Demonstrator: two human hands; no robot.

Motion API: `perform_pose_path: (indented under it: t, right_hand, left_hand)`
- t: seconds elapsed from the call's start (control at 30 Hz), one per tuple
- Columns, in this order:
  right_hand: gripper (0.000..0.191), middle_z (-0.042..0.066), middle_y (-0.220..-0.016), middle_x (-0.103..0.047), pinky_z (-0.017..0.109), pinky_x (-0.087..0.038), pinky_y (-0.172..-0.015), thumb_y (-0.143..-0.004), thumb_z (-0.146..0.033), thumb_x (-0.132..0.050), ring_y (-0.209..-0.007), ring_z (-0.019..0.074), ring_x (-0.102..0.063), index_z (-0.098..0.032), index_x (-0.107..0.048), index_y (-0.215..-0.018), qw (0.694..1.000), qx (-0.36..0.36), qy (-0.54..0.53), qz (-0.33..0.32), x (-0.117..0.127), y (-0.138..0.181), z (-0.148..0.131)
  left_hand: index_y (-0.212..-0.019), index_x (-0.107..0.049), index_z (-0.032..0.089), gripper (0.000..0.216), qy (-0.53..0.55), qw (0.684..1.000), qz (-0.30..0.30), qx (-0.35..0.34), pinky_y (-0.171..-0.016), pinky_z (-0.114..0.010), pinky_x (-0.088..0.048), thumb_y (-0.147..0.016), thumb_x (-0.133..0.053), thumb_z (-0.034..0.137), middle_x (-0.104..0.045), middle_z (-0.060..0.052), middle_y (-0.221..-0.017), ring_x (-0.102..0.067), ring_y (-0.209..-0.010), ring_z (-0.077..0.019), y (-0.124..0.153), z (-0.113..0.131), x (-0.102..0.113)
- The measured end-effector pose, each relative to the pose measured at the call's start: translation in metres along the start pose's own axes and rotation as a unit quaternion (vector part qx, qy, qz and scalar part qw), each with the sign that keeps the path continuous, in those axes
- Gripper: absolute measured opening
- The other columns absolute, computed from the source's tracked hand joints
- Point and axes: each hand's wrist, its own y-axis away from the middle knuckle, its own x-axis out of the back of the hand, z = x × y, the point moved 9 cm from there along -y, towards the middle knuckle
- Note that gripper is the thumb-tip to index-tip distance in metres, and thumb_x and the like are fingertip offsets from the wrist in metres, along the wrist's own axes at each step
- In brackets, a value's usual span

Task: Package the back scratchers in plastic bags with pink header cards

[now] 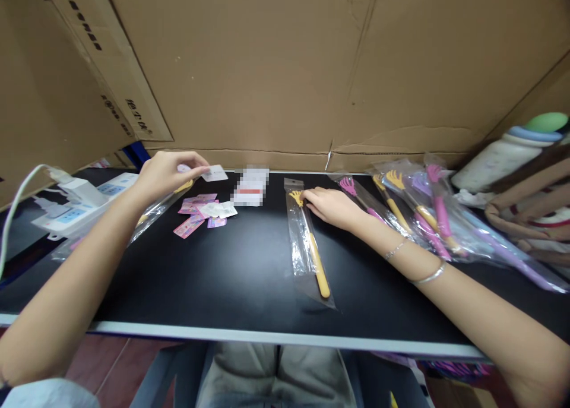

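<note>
My left hand (167,171) is raised at the back left of the black table (231,277), its fingers pinched on a small white card (214,173). Below it lies a loose heap of pink and white cards (200,213). My right hand (332,207) rests palm down on the top end of a yellow hand-shaped back scratcher in a clear bag (307,242), fingertips on its claw head. The bagged scratcher lies lengthwise in the middle of the table.
A pile of bagged pink, yellow and purple scratchers (423,212) lies at the right. A white power strip with a cable (71,209) sits at the left. Cardboard walls (285,69) stand behind. A bottle (503,152) and a basket (529,218) are at the far right.
</note>
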Motion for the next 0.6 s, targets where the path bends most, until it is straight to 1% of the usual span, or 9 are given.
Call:
perform_pose_path:
  t: [0.07, 0.1, 0.23, 0.3, 0.37, 0.43, 0.53, 0.6]
  right_hand:
    - [0.020, 0.009, -0.096, -0.067, 0.027, -0.042, -0.072, -0.091, -0.017, -0.041, -0.088, 0.0200, -0.060, -0.017, -0.058, -0.103, 1.000, -0.014, -0.017, 0.009, 0.000, 0.000, 0.004]
    - [0.021, 0.009, -0.096, -0.067, 0.027, -0.042, -0.073, -0.092, -0.018, -0.041, -0.088, 0.0196, -0.060, -0.018, -0.058, -0.103, 0.999, -0.024, -0.031, 0.017, 0.000, 0.001, 0.006]
    - [0.022, 0.006, -0.098, -0.067, 0.028, -0.043, -0.076, -0.093, -0.020, -0.039, -0.090, 0.0188, -0.061, -0.020, -0.061, -0.097, 0.990, -0.059, -0.113, 0.060, 0.005, 0.002, 0.017]
    - [0.022, 0.006, -0.096, -0.068, 0.029, -0.044, -0.077, -0.093, -0.025, -0.040, -0.089, 0.0196, -0.061, -0.020, -0.061, -0.096, 0.980, -0.091, -0.152, 0.086, 0.009, 0.003, 0.024]
    - [0.024, 0.007, -0.095, -0.068, 0.030, -0.044, -0.078, -0.094, -0.031, -0.040, -0.088, 0.0201, -0.062, -0.019, -0.061, -0.097, 0.963, -0.126, -0.208, 0.114, 0.012, 0.004, 0.033]
    - [0.027, 0.006, -0.092, -0.068, 0.031, -0.044, -0.078, -0.094, -0.036, -0.039, -0.086, 0.0199, -0.062, -0.018, -0.059, -0.097, 0.938, -0.149, -0.280, 0.139, 0.013, 0.005, 0.040]
    - [0.026, 0.005, -0.083, -0.067, 0.030, -0.045, -0.073, -0.090, -0.040, -0.046, -0.078, 0.0189, -0.061, -0.017, -0.058, -0.092, 0.902, -0.168, -0.357, 0.172, 0.010, 0.007, 0.049]
    - [0.025, 0.003, -0.077, -0.064, 0.029, -0.045, -0.070, -0.085, -0.041, -0.051, -0.072, 0.0176, -0.060, -0.017, -0.056, -0.087, 0.879, -0.180, -0.396, 0.194, 0.005, 0.008, 0.057]
  left_hand:
    - [-0.093, -0.068, 0.026, 0.031, 0.037, 0.999, 0.008, -0.021, -0.071, -0.026, -0.038, -0.083, -0.051, 0.051, -0.070, 0.004, -0.086, -0.061, -0.082, -0.0169, -0.003, 0.026, 0.001]
    - [-0.094, -0.068, 0.026, 0.031, 0.043, 0.998, -0.001, -0.037, -0.070, -0.025, -0.038, -0.083, -0.052, 0.050, -0.070, 0.003, -0.085, -0.061, -0.081, -0.0162, -0.006, 0.040, -0.003]
    - [-0.093, -0.069, 0.027, 0.030, 0.067, 0.992, -0.022, -0.105, -0.066, -0.023, -0.036, -0.082, -0.053, 0.050, -0.070, 0.003, -0.081, -0.062, -0.078, -0.0151, -0.017, 0.098, -0.028]
    - [-0.094, -0.069, 0.028, 0.027, 0.090, 0.987, -0.016, -0.130, -0.063, -0.022, -0.034, -0.083, -0.054, 0.047, -0.069, 0.003, -0.080, -0.061, -0.076, -0.0138, -0.023, 0.124, -0.040]
    - [-0.095, -0.069, 0.028, 0.024, 0.121, 0.981, -0.014, -0.151, -0.062, -0.022, -0.034, -0.084, -0.054, 0.043, -0.069, 0.003, -0.081, -0.060, -0.074, -0.0126, -0.028, 0.147, -0.052]
    - [-0.096, -0.069, 0.027, 0.023, 0.144, 0.976, -0.014, -0.163, -0.062, -0.021, -0.033, -0.085, -0.053, 0.040, -0.069, 0.003, -0.081, -0.059, -0.072, -0.0118, -0.032, 0.164, -0.063]
    - [-0.094, -0.068, 0.025, 0.023, 0.166, 0.967, -0.029, -0.189, -0.060, -0.022, -0.033, -0.085, -0.052, 0.040, -0.067, 0.003, -0.077, -0.057, -0.069, -0.0117, -0.036, 0.182, -0.078]
    - [-0.095, -0.067, 0.025, 0.024, 0.185, 0.959, -0.046, -0.211, -0.063, -0.022, -0.035, -0.086, -0.051, 0.041, -0.067, 0.002, -0.078, -0.057, -0.069, -0.0120, -0.040, 0.188, -0.088]
